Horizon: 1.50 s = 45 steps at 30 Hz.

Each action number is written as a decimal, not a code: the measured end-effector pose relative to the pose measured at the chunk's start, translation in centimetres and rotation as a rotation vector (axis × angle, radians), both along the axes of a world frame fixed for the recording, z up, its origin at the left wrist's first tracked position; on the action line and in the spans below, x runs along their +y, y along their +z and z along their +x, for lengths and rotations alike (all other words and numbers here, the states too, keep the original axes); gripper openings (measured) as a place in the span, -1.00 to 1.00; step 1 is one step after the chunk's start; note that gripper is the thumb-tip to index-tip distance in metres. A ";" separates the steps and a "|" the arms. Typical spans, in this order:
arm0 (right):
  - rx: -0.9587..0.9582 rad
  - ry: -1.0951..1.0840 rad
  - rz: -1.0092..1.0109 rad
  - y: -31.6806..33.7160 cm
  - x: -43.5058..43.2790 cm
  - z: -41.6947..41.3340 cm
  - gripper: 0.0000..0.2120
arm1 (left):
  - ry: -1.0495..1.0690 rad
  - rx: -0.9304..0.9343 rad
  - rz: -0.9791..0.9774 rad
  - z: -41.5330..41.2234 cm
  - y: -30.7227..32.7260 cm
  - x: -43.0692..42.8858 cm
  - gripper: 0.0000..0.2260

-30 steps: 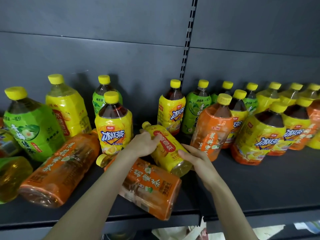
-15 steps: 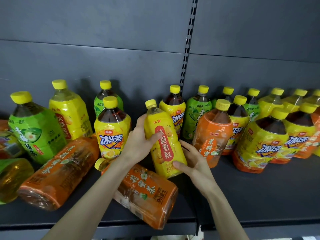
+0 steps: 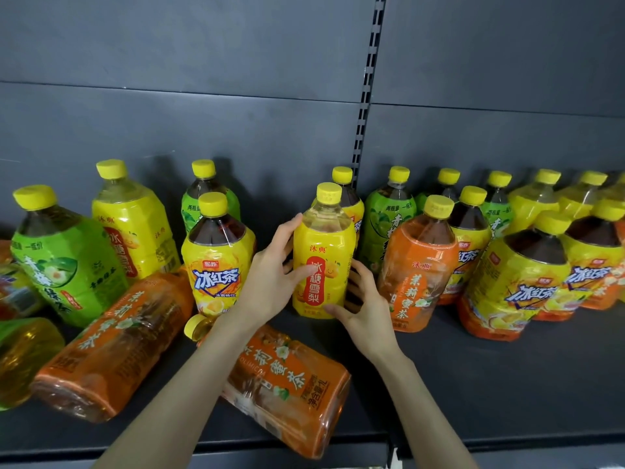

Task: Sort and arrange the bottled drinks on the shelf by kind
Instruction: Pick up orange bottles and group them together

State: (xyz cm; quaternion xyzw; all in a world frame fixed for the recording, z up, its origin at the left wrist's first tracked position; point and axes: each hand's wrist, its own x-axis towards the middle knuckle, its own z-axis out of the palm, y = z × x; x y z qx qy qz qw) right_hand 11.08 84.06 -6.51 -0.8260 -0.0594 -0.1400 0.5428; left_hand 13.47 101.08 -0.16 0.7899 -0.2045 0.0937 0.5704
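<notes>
A person is holding a yellow pear-drink bottle upright in both hands at the middle of a dark shelf. The left hand is wrapping its fingers round the bottle's left side, thumb across the label, while the right hand is cupping its lower right edge. Whether the base is resting on the shelf cannot be told. An iced-tea bottle is standing just beside the left hand, an upright orange bottle just beside the right. A toppled orange bottle is lying beneath the left forearm, a second toppled bottle further left.
</notes>
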 end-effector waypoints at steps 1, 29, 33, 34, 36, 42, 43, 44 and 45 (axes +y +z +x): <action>0.003 -0.003 -0.011 0.0 0.0 0.1 -0.21 | 0.024 -0.010 0.021 -0.1 0.1 0.0 -0.30; 0.461 0.315 0.095 2.3 3.5 -8.3 -0.60 | 0.636 0.425 -0.211 -12.1 -6.3 4.2 -0.24; 0.384 0.326 0.165 2.4 3.0 -9.4 -0.65 | 0.558 0.371 -0.303 -12.7 -6.3 4.3 -0.36; 0.360 0.334 0.190 2.4 2.9 -9.8 -0.69 | 0.536 0.334 -0.336 -12.9 -6.0 4.2 -0.37; 0.309 0.340 0.258 2.3 2.5 -10.3 -0.77 | 0.501 0.249 -0.372 -13.2 -5.4 3.8 -0.38; 0.161 0.288 0.351 2.9 -0.3 -9.9 -0.59 | 0.362 0.045 -0.345 -11.6 -2.9 1.5 -0.26; 0.145 0.271 0.356 3.0 -0.8 -9.6 -0.55 | 0.322 0.028 -0.332 -11.1 -2.3 1.0 -0.26; 0.127 0.257 0.362 3.0 -1.3 -9.4 -0.55 | 0.279 0.016 -0.315 -10.5 -1.8 0.6 -0.26; 0.109 0.242 0.364 3.0 -1.7 -9.1 -0.55 | 0.235 0.005 -0.296 -9.9 -1.3 0.1 -0.27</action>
